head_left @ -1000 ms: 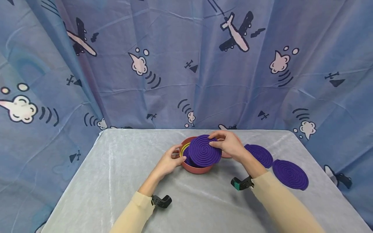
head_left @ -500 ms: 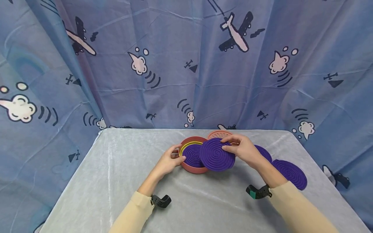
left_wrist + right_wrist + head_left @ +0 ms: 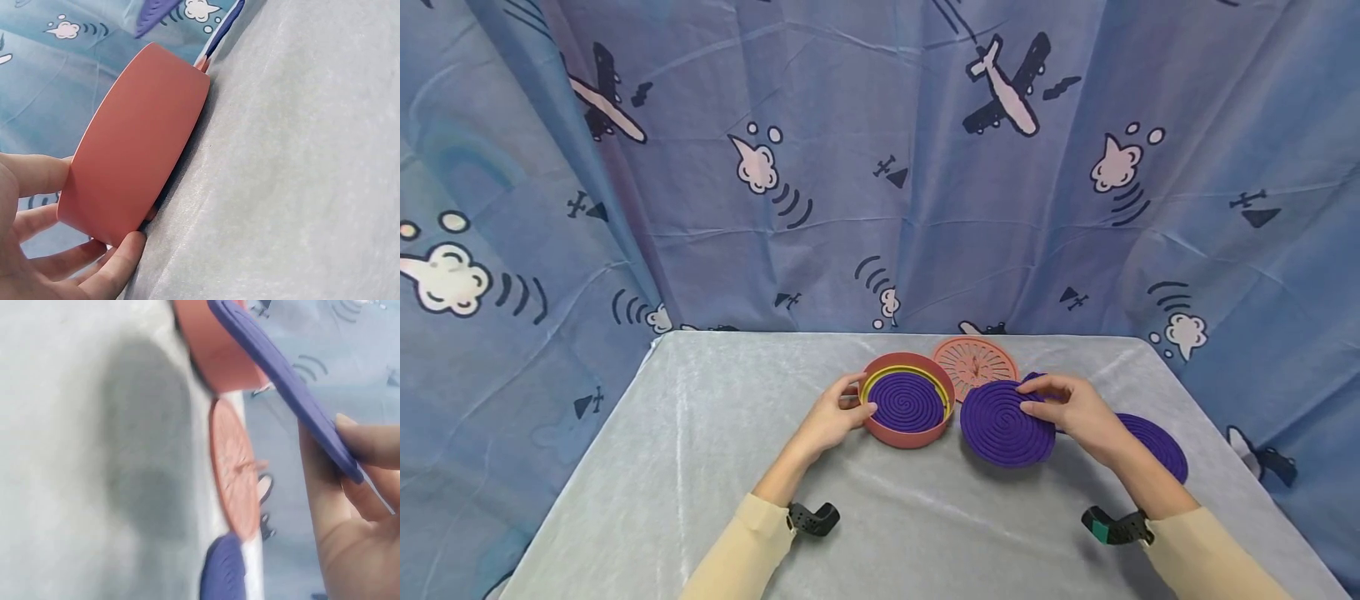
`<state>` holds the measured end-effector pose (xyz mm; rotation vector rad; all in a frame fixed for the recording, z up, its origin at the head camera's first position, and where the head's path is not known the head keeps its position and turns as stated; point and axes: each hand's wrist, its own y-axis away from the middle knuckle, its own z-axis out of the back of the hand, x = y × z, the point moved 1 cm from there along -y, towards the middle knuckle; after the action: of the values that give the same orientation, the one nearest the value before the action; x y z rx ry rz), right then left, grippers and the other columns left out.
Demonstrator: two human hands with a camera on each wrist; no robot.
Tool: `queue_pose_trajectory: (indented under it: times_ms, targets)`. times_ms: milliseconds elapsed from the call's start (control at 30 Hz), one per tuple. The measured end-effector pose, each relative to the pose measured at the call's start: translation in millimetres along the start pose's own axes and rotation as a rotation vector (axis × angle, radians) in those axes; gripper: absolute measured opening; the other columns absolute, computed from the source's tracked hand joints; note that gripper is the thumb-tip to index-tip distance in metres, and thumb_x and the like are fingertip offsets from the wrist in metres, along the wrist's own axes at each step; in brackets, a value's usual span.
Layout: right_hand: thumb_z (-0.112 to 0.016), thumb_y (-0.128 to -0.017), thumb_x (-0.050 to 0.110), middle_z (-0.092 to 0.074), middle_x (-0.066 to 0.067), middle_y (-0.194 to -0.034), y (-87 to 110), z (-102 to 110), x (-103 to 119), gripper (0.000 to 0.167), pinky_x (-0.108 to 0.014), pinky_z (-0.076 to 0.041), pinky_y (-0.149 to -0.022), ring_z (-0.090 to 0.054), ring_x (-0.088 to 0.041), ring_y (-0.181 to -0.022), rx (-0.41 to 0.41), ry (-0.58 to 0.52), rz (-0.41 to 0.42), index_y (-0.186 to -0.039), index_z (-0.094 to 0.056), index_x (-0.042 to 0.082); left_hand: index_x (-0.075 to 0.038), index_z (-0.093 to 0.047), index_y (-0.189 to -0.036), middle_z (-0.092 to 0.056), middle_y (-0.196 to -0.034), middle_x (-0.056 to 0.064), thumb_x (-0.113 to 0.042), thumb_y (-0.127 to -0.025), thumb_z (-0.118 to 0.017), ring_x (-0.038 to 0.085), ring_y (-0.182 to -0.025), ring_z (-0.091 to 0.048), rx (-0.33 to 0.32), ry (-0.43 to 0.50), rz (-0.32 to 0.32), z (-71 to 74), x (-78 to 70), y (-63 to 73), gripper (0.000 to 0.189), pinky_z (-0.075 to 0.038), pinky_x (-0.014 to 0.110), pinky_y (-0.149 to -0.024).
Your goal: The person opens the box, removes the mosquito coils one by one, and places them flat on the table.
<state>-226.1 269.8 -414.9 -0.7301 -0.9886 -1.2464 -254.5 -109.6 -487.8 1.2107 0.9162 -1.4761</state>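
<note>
My left hand (image 3: 829,421) grips the left side of a round coral-coloured container (image 3: 907,439) standing on the table, thumb and fingers on its wall (image 3: 137,131). Inside it lie a purple spiral coaster (image 3: 906,402) and a yellow ring (image 3: 874,379) around it. My right hand (image 3: 1073,412) pinches the edge of another purple spiral coaster (image 3: 1006,423), held tilted in the air to the right of the container. In the right wrist view this coaster (image 3: 284,381) shows edge-on between thumb and fingers.
A coral slotted lid (image 3: 976,360) with a small raised knob lies behind and right of the container. Another purple coaster (image 3: 1157,446) lies farther right, and one more is mostly hidden behind my right hand. A patterned blue curtain (image 3: 880,167) hangs behind the table (image 3: 737,400).
My right hand has lifted the purple coaster away from the container and carried it to the right. The coaster inside and the lid have come into fuller view. My left hand stays at the container.
</note>
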Motion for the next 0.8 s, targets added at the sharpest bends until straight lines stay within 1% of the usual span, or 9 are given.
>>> queue_pose_trajectory:
  times_ms: [167,200,300,400,567,667,800]
  targets:
    - [-0.074,-0.095,0.023,-0.062,-0.015,-0.119,8.1,9,-23,0.04,-0.029,-0.054,-0.069,-0.058,-0.015,-0.09,-0.038,0.069,-0.043,-0.125,-0.066,-0.002,-0.015,-0.05,-0.15,-0.051,-0.141,0.019,-0.02,-0.096,-0.072,0.034,-0.124,-0.057,0.001,-0.01,0.011,-0.2,-0.3,-0.1,0.058,-0.061,0.035,-0.086]
    - [-0.075,-0.095,0.023,-0.062,-0.015,-0.118,9.6,10,-27,0.04,-0.029,-0.054,-0.069,-0.058,-0.015,-0.089,-0.043,0.08,-0.048,-0.125,-0.066,-0.002,-0.014,-0.05,-0.15,-0.051,-0.141,0.02,-0.02,-0.096,-0.072,0.034,-0.123,-0.057,0.003,-0.012,0.005,-0.3,-0.1,0.0,0.058,-0.061,0.035,-0.085]
    - [-0.075,-0.094,0.023,-0.063,-0.016,-0.117,13.6,14,-36,0.039,-0.029,-0.053,-0.068,-0.058,-0.016,-0.088,-0.048,0.101,-0.06,-0.124,-0.067,-0.001,-0.013,-0.049,-0.15,-0.051,-0.141,0.02,-0.019,-0.096,-0.072,0.035,-0.123,-0.057,0.003,-0.007,0.003,-0.4,-0.2,1.3,0.059,-0.061,0.036,-0.085]
    - [-0.075,-0.094,0.024,-0.063,-0.017,-0.12,17.1,16,-42,0.039,-0.028,-0.052,-0.07,-0.058,-0.016,-0.092,-0.044,0.13,-0.068,-0.123,-0.068,-0.001,-0.012,-0.048,-0.15,-0.05,-0.141,0.021,-0.02,-0.096,-0.072,0.035,-0.123,-0.057,0.005,0.002,0.0,0.0,0.2,2.2,0.059,-0.061,0.036,-0.086]
    - [-0.075,-0.094,0.024,-0.064,-0.017,-0.121,21.7,19,-52,0.038,-0.027,-0.051,-0.072,-0.057,-0.015,-0.095,-0.037,0.146,-0.087,-0.123,-0.068,-0.001,-0.013,-0.049,-0.15,-0.051,-0.14,0.02,-0.019,-0.096,-0.071,0.034,-0.123,-0.057,-0.004,0.005,0.001,0.3,0.0,1.8,0.058,-0.06,0.035,-0.086]
    - [-0.075,-0.094,0.024,-0.063,-0.017,-0.123,24.7,22,-60,0.039,-0.028,-0.05,-0.073,-0.057,-0.021,-0.1,-0.026,0.152,-0.111,-0.123,-0.068,-0.001,-0.013,-0.049,-0.15,-0.051,-0.14,0.02,-0.018,-0.096,-0.072,0.034,-0.123,-0.057,-0.004,0.006,-0.004,0.3,-0.2,1.4,0.058,-0.06,0.035,-0.086]
    - [-0.075,-0.094,0.024,-0.061,-0.017,-0.128,30.3,27,-68,0.038,-0.025,-0.05,-0.079,-0.054,-0.034,-0.118,-0.015,0.178,-0.137,-0.123,-0.068,-0.001,-0.012,-0.049,-0.15,-0.051,-0.141,0.02,-0.018,-0.096,-0.072,0.035,-0.124,-0.057,-0.001,0.007,-0.002,0.3,-1.4,1.5,0.058,-0.06,0.036,-0.086]
